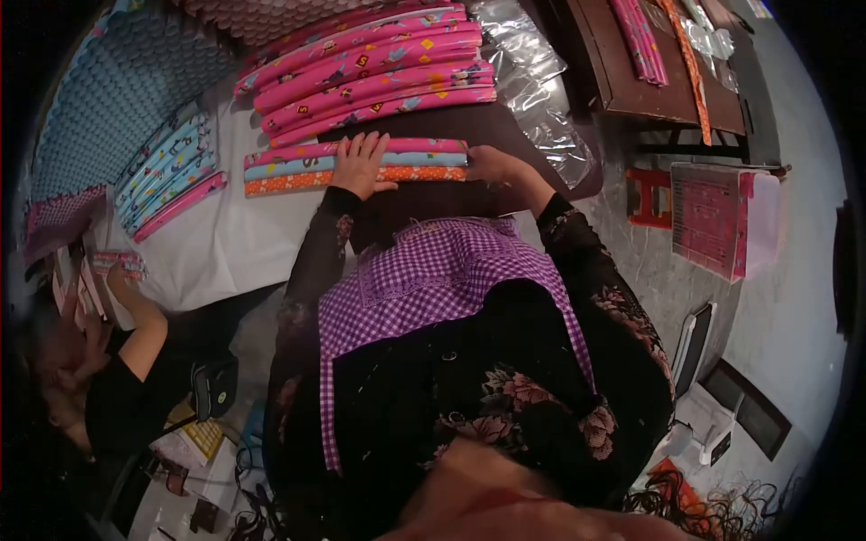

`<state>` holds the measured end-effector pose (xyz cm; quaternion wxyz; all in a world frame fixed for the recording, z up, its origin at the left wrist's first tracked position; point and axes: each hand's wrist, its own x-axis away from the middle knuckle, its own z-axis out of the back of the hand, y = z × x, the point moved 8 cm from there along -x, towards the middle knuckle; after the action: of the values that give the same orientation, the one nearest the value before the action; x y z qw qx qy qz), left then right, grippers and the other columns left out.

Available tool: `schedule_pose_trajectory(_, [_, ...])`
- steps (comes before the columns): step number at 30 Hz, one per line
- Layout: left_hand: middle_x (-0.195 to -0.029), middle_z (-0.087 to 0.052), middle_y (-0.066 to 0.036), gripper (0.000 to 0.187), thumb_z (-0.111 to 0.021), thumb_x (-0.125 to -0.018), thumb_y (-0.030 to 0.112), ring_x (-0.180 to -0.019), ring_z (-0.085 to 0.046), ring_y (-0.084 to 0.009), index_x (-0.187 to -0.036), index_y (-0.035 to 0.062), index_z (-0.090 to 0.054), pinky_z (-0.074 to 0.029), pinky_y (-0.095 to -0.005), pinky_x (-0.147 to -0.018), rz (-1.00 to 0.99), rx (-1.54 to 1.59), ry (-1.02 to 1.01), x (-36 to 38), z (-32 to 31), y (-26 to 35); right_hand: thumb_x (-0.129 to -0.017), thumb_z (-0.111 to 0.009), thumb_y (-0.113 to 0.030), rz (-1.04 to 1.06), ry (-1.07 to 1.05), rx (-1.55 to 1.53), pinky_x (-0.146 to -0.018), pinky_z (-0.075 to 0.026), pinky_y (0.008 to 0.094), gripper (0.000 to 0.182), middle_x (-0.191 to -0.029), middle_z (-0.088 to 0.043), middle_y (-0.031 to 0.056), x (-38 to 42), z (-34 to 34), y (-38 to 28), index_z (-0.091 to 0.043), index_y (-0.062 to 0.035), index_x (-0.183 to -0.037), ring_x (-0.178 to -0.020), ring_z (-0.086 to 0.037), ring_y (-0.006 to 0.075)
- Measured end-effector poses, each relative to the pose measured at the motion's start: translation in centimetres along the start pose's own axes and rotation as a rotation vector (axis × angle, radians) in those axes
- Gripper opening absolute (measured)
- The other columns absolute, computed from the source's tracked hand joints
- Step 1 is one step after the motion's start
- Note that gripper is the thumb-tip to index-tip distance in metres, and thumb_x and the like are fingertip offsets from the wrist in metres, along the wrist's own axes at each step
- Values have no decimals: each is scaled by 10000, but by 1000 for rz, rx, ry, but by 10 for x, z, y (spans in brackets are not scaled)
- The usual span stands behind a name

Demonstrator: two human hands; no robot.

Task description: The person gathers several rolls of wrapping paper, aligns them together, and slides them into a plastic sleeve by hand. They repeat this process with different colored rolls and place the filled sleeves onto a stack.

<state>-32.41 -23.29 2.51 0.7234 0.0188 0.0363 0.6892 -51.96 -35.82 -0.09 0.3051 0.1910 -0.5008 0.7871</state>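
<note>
Three rolls of wrapping paper lie side by side in front of me: a pink roll (415, 146), a light blue roll (424, 160) and an orange patterned roll (293, 183). My left hand (358, 167) rests across them from above, open, its fingers spread over the pink roll and its thumb by the orange one. At their right end my right hand (496, 166) is curled against the roll ends, fingers closed around them and partly hidden. Just beyond lies a stack of pink printed rolls (374, 77).
Light blue printed rolls (171, 171) lie on the white cloth (244, 239), beside a large stack of blue rolls (135, 81). Clear plastic sleeves (532, 86) lie at right. Another person's arm (140, 325) reaches in at left. A brown table (622, 68) and a pink-filled crate (713, 221) stand right.
</note>
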Motion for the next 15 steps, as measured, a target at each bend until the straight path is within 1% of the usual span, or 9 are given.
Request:
schedule_pose_trajectory(3, [-1392,-378,-102,1035,-688,-655,670,-1291,-336,-307,-1438,116,-297,-247,-549,-1052,-2,-35,-38,5,-6,0,-751,-694,-205,-74,-68,-144,-701,-488,370,341,-796,-644,129,30,4,-26,-619,38,-979,-772,-631,250])
schedule_pose_trajectory(4, [-1402,-371,-99,1035,-681,-660,676,-1301,-328,-307,-1441,121,-291,-242,-547,-1058,-4,-34,-37,6,-7,-1,-775,-688,-214,-101,-87,-46,-703,-486,364,361,-797,-650,128,28,2,-23,-613,46,-1014,-771,-623,234])
schedule_pose_trajectory(5, [-1413,-363,-96,1035,-673,-664,682,-1310,-321,-307,-1445,125,-285,-236,-545,-1064,-5,-32,-34,7,-6,-2,-775,-688,-214,-98,-93,-43,-703,-486,364,361,-797,-650,128,25,1,-19,-613,46,-1014,-771,-623,234])
schedule_pose_trajectory(8, [-1424,-354,-98,1028,-681,-671,666,-1314,-315,-313,-1448,129,-276,-224,-541,-1074,10,-6,-49,7,-2,-2,-810,-678,-229,7,-47,73,-672,-485,349,330,-769,-641,112,13,0,-5,-623,42,-990,-721,-606,207])
schedule_pose_trajectory(10, [-1421,-356,-102,1027,-684,-672,660,-1313,-316,-316,-1449,129,-274,-222,-540,-1075,18,16,-60,7,-5,-3,-844,-649,-235,-25,-115,4,-574,-476,326,267,-718,-604,65,3,-7,14,-621,7,-952,-634,-561,162])
schedule_pose_trajectory(11, [-1417,-359,-104,1027,-689,-670,654,-1311,-316,-319,-1448,127,-274,-222,-537,-1076,14,31,-48,8,-5,-3,-844,-649,-235,-19,-118,12,-574,-476,326,267,-718,-604,65,0,-12,22,-621,7,-952,-634,-561,162])
schedule_pose_trajectory(13, [-1414,-362,-107,1028,-694,-668,648,-1310,-317,-321,-1447,124,-275,-222,-535,-1077,21,38,-21,6,-6,-7,-867,-631,-212,110,-21,-76,-603,-466,315,217,-715,-612,46,-5,-8,22,-655,-3,-920,-648,-555,139])
schedule_pose_trajectory(14, [-1411,-365,-108,1033,-696,-663,647,-1308,-319,-323,-1446,122,-275,-223,-533,-1078,17,38,-20,7,-5,-5,-878,-625,-207,-4,-67,-120,-601,-457,305,200,-726,-613,25,-1,-8,22,-671,-19,-929,-664,-551,126])
schedule_pose_trajectory(15, [-1409,-367,-109,1038,-698,-659,647,-1306,-320,-325,-1446,119,-276,-224,-530,-1078,14,38,-20,8,-3,-4,-878,-625,-207,7,-69,-108,-601,-457,305,200,-726,-613,25,-4,-9,24,-671,-19,-929,-664,-551,126])
